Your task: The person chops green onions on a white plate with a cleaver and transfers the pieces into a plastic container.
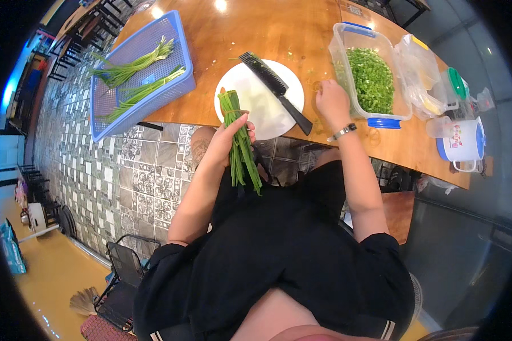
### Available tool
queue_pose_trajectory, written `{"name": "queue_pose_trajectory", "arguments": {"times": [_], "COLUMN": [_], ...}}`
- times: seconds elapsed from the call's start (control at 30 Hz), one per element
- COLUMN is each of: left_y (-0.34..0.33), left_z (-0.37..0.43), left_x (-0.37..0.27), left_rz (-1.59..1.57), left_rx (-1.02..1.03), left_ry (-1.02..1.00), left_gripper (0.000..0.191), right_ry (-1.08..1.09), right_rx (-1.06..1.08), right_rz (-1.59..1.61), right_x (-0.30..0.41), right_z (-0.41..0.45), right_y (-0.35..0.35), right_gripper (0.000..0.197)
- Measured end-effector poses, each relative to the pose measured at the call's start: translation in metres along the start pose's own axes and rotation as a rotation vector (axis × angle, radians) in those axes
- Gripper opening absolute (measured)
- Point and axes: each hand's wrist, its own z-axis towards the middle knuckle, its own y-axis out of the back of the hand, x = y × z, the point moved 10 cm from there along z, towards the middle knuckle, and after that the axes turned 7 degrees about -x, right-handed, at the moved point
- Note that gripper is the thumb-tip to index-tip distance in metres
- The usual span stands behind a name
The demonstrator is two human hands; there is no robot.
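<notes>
My left hand (231, 138) is closed around a bunch of green onions (240, 149), held upright-ish over the near edge of a round white cutting board (260, 121). A rubber band circles the bunch near its cut end. Across the board's right side lies a knife (275, 85) with a black, perforated-looking blade and black handle. My right hand (330, 100) rests at the wooden table right of the board, fingertips by a rubber band (317, 86); whether it grips the band is unclear. Chopped green onions (370, 81) fill part of a clear plastic container (403, 100) beside that hand.
A blue perforated basket (187, 81) with more green onions (136, 68) stands at the table's left. Further right are plastic bags (422, 76), a green-lidded container (456, 83) and a white and blue pitcher (463, 138). Loose rubber bands (374, 136) lie near the table's front edge.
</notes>
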Motion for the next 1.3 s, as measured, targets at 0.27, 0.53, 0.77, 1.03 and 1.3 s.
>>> {"name": "queue_pose_trajectory", "arguments": {"times": [0.27, 0.53, 0.77, 1.03, 1.3], "left_y": [0.009, 0.016, -0.003, 0.019, 0.041], "left_z": [-0.003, 0.013, 0.02, 0.016, 0.009], "left_x": [-0.006, -0.006, -0.035, -0.08, -0.087], "left_rz": [0.111, -0.117, -0.2, -0.298, -0.308], "left_rx": [-0.132, -0.22, -0.268, -0.283, -0.373], "left_ry": [0.045, -0.001, -0.248, -0.341, -0.364], "left_gripper": [0.031, 0.023, 0.019, 0.021, 0.021], "right_ry": [0.097, -0.029, -0.221, -0.006, 0.016], "right_rx": [-0.151, -0.039, 0.798, 0.833, 0.383], "right_rz": [-0.043, 0.637, 1.456, 1.077, 0.622], "right_x": [0.01, 0.061, 0.17, 0.147, 0.076], "right_z": [-0.013, -0.046, -0.137, -0.16, -0.102], "right_y": [0.016, 0.039, -0.017, -0.01, 0.038], "right_gripper": [0.016, 0.027, 0.032, 0.036, 0.021]}}
